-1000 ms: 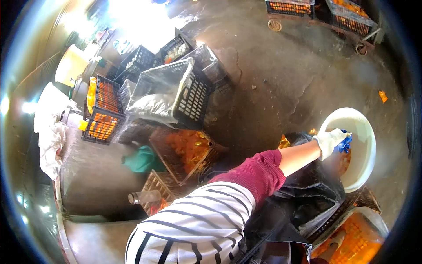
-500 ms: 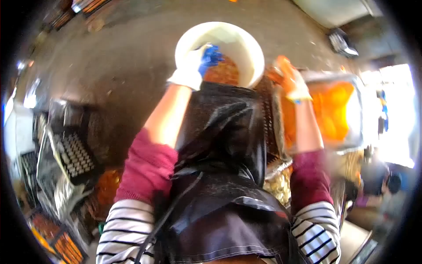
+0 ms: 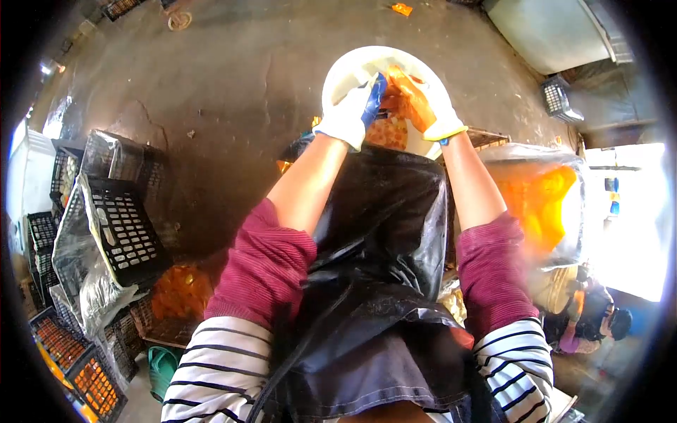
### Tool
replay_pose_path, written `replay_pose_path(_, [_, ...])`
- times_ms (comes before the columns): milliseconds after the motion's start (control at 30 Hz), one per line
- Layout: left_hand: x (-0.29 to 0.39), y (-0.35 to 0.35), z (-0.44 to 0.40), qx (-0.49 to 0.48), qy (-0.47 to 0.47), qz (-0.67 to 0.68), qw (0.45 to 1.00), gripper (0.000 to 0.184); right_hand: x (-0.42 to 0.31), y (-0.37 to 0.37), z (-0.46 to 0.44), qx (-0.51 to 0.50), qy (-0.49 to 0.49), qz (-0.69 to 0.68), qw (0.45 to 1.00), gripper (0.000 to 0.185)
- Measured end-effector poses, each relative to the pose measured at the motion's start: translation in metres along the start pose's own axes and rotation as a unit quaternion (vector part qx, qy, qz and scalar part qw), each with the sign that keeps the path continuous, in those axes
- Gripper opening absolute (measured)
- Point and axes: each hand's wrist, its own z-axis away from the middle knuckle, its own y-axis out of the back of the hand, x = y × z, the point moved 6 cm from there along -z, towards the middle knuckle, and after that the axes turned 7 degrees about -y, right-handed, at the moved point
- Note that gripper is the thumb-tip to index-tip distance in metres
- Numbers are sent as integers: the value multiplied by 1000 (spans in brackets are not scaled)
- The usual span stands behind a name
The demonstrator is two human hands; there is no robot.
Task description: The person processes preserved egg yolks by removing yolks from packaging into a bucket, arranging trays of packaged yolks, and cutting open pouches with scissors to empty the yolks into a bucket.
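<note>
My left hand (image 3: 350, 115), in a white glove with blue fingers, is over the white bucket (image 3: 337, 81) in front of me. My right hand (image 3: 427, 113), in a white glove with orange fingers, meets it there. The fingers of both hands are curled and close together at the bucket's middle. What they hold, if anything, is hidden. Below them, orange chunks (image 3: 389, 134) lie in the bucket. A black apron (image 3: 374, 211) covers my lap up to the bucket's near rim.
At right, a plastic-lined crate holds a bright orange heap (image 3: 532, 204). Black crates (image 3: 127, 233) stand at left, near a crate of orange pieces (image 3: 181, 290). A person (image 3: 589, 310) sits low at right. A large white box (image 3: 546, 35) stands at the far right.
My right hand has moved left from beside the orange heap to over the bucket, meeting my left hand. The view has shifted, and the bucket appears farther right.
</note>
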Motion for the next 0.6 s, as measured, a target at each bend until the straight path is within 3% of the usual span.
replay_pose_path(67, [0,1,-2,-2,-18,-32,999,38,14,30,-13,20,5,-12,1000,36])
replay_pose_path(167, [12,-1,10,14,10,14,1000,50,12,43,-19,42,44,-24,998,36])
replay_pose_path(233, [34,19,12,-1,-49,-11,999,49,9,45,-21,56,73,-35,995,36])
replay_pose_path(333, [32,99,-12,-44,-202,-99,973,49,9,35,-10,49,4,58,997,40])
replay_pose_path(400, [37,142,-2,122,-92,-10,988,47,10,31,-8,94,-84,184,975,42])
replay_pose_path(433, [46,142,6,182,-47,-11,982,45,15,33,-14,70,-74,212,972,45])
replay_pose_path(567, [20,152,-32,125,27,-252,959,45,28,37,-46,78,-235,394,885,43])
replay_pose_path(600, [19,135,-39,62,-13,-361,930,43,36,43,-59,74,-249,400,879,41])
